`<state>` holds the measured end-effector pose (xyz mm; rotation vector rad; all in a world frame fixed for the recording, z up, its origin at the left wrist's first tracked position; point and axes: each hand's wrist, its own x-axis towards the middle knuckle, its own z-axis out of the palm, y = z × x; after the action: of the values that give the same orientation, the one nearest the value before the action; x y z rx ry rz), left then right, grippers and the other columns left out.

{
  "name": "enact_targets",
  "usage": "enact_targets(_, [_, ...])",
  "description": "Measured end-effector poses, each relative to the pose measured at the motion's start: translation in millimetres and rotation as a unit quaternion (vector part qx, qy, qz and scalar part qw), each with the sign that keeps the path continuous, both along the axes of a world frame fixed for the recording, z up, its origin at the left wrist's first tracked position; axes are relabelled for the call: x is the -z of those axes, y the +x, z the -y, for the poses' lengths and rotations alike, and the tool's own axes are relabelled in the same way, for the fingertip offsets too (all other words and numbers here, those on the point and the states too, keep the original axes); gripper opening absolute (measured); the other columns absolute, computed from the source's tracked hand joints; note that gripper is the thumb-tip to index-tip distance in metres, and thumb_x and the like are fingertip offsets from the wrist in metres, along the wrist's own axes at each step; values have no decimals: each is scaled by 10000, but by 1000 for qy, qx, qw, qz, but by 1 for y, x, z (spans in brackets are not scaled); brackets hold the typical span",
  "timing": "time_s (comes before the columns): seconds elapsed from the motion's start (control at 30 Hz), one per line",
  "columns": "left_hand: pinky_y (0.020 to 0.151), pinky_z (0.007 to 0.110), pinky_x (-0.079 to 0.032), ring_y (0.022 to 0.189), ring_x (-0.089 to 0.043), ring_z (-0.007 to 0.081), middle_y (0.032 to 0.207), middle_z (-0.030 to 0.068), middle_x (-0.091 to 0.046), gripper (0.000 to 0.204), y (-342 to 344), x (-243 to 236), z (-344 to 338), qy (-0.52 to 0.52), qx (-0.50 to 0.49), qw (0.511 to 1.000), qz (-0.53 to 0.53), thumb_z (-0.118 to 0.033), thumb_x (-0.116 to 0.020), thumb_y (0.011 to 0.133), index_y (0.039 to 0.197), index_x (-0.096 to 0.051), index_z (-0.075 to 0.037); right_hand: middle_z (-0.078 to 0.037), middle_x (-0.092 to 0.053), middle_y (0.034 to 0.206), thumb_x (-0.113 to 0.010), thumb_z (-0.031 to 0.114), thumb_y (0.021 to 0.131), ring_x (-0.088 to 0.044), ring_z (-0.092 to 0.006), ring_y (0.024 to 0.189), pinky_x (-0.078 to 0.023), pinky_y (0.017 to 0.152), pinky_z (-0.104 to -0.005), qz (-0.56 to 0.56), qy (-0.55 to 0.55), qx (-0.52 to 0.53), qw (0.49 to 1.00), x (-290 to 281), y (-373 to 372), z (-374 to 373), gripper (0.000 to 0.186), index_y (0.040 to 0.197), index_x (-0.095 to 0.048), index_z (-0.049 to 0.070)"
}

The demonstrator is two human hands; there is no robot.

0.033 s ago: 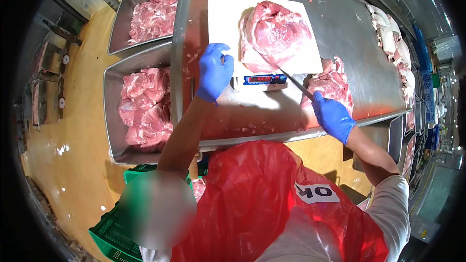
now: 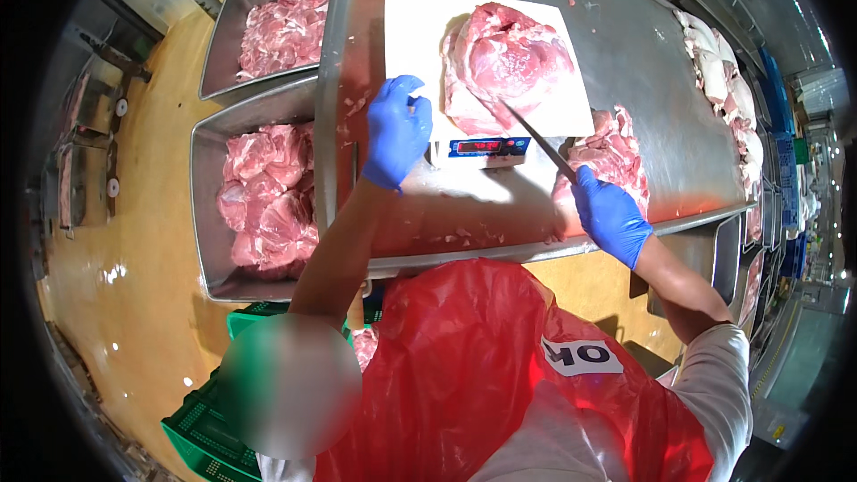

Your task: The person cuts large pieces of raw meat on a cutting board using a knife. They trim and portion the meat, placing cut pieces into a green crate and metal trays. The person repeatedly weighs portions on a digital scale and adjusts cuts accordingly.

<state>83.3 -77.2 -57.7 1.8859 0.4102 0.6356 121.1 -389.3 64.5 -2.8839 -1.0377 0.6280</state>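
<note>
On the steel bench (image 2: 647, 45), a white-topped scale (image 2: 409, 40) sits with raw meat (image 2: 622, 147) at its four o'clock, pale pieces (image 2: 711, 78) at three and scraps (image 2: 462, 233) at six.

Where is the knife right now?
In the head view, the knife is just right of centre, gripped in the person's right hand and pointing up-left toward the large meat piece on the white board.

Bench (image 2: 634, 45), upper centre, is smooth metal with a wet sheen; knife blade (image 2: 540, 144) duller metal; platform (image 2: 411, 36) under the glossy, moist meat (image 2: 513, 67) smooth; apron (image 2: 446, 348), lower centre, shiny crinkled plastic; crate (image 2: 210, 433), lower left, perforated plastic.
</note>
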Motion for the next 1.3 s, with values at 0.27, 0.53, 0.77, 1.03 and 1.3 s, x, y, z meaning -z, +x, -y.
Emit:
enact_targets(0.27, [763,497,-482,868,-562,411,915,225,-580,261,20,-10,46,237,80,968,7,-129,-699,740,956,-619,-7,-289,-654,887,-440,154,952,-652,-445,831,-506,729,-512,34,190,-17,981,38,55,-147,226,1083,-468,-28])
enact_targets(0.53, [597,413,-481,621,-588,327,703,173,-585,103,24,6,42,92,-6,996,8,-49,-687,676,738,-610,-19,-292,-655,884,-449,86,914,-662,-435,825,-523,711,-504,20,14,-62,998,58,37,-110,215,1078,-434,-53])
enact_targets(0.77, [508,240,-387,589,-425,30,601,-40,-488,157,6,-14,14,-155,34,987,-30,35,-649,671,640,-519,-47,-268,-630,769,-516,123,904,-634,-455,722,-496,596,-541,-29,-57,-42,997,16,7,-15,300,1151,-432,-25])
enact_targets(1.03, [549,332,-466,575,-529,160,642,71,-537,152,-15,-10,55,-35,-35,999,5,13,-645,691,741,-508,-32,-296,-649,942,-378,175,977,-647,-444,872,-507,746,-518,26,86,-67,994,52,48,-143,295,1103,-503,-61])
enact_targets(1.3, [564,319,-441,631,-525,138,677,66,-540,68,-30,-10,-11,49,4,999,-15,-57,-588,751,789,-543,-24,-265,-646,835,-444,108,926,-640,-456,784,-502,679,-531,-29,-40,-56,997,60,28,13,260,1172,-435,25])
